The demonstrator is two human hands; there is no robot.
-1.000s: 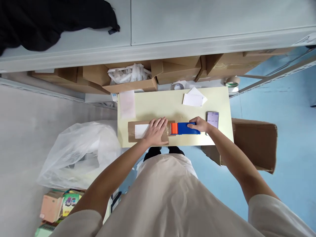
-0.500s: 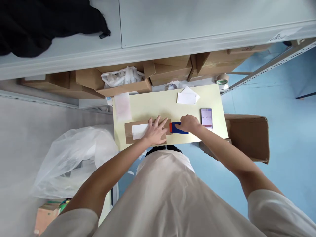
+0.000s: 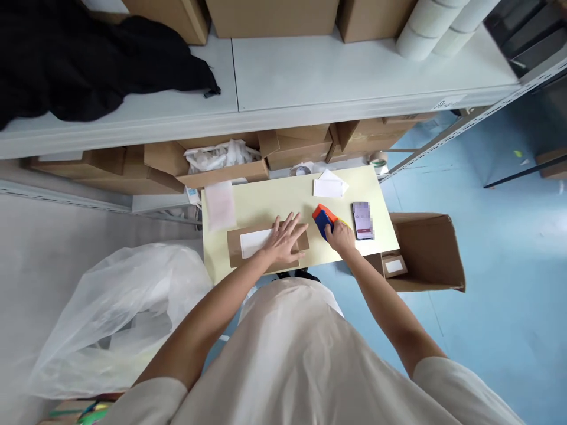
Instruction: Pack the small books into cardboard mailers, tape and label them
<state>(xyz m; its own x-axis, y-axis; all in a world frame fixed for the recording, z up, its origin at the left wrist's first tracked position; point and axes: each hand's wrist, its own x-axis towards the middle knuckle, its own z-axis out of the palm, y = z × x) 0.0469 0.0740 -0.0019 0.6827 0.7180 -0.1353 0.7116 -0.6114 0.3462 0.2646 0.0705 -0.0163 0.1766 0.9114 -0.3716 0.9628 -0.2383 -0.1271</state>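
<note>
My left hand (image 3: 286, 239) lies with fingers spread on the right part of a small brown cardboard box (image 3: 234, 251), which bears a white label (image 3: 252, 242). To its right, my right hand (image 3: 341, 236) is wrapped round a blue and orange tape dispenser (image 3: 323, 221) with a bit of yellow at its grip. The dispenser is held tilted, just apart from the box's right end. Its underside and most of its handle are hidden by my fingers. A phone (image 3: 363, 221) lies on the pale table (image 3: 274, 200) right of that hand.
White papers (image 3: 328, 188) and a pale pink sheet (image 3: 221, 206) lie on the table. Behind stand shelves with open cartons (image 3: 248, 173) and tape rolls (image 3: 378, 160). An open carton (image 3: 425, 254) is on the floor at right, a translucent plastic bag (image 3: 128, 319) at left.
My right hand has lifted the dispenser off the box's right end and turned it, its head now pointing up and left. My left hand stays on the box. The camera view has tilted upward.
</note>
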